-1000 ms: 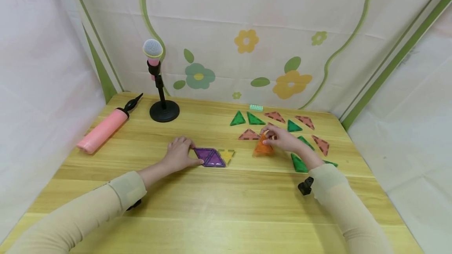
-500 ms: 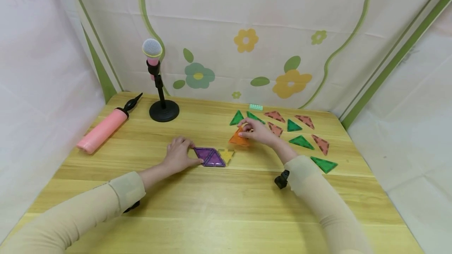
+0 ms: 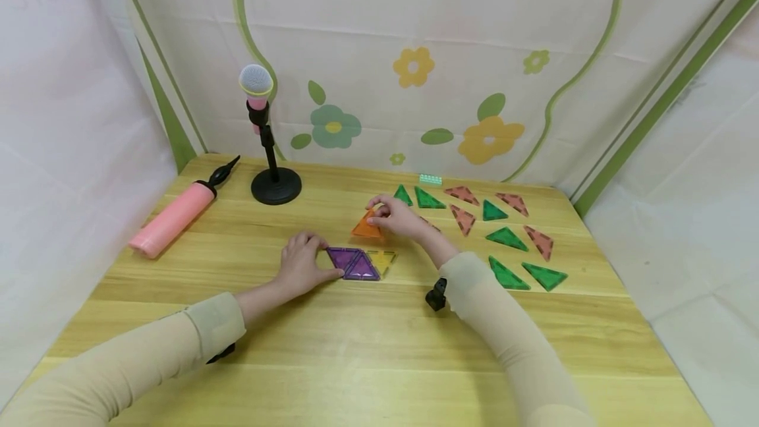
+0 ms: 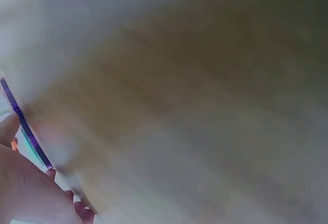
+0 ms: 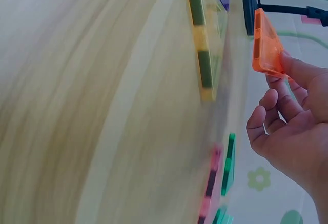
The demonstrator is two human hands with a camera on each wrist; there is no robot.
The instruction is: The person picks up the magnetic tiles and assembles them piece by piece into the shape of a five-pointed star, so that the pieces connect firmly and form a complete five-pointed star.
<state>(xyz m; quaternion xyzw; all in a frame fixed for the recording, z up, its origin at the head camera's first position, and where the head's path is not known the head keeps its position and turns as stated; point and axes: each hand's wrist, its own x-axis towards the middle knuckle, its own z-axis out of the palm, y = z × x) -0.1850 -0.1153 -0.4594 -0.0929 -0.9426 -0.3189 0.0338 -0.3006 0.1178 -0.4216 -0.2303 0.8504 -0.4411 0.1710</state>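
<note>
My right hand (image 3: 397, 217) pinches an orange triangular magnetic tile (image 3: 366, 225) between thumb and fingers, held above the table behind the joined tiles. In the right wrist view the orange tile (image 5: 267, 47) is tilted and off the wood. Two purple triangular magnetic tiles (image 3: 361, 267) lie flat side by side, with a yellow triangular tile (image 3: 383, 261) against their right side. My left hand (image 3: 301, 261) rests at the left end of this row, thumb and index finger holding the left purple tile (image 3: 342, 257) at its edges. The left wrist view shows that purple tile (image 4: 25, 126) edge-on.
Several green tiles (image 3: 506, 238) and pink tiles (image 3: 538, 242) lie spread on the right of the wooden table (image 3: 356, 354). A small mint brick (image 3: 430, 179) sits at the back edge. A microphone on a stand (image 3: 271, 150) and a pink pump (image 3: 178, 218) stand at the left.
My right hand has carried the orange tile leftward from among the green and pink tiles to behind the purple and yellow row. The left hand has stayed nearly still.
</note>
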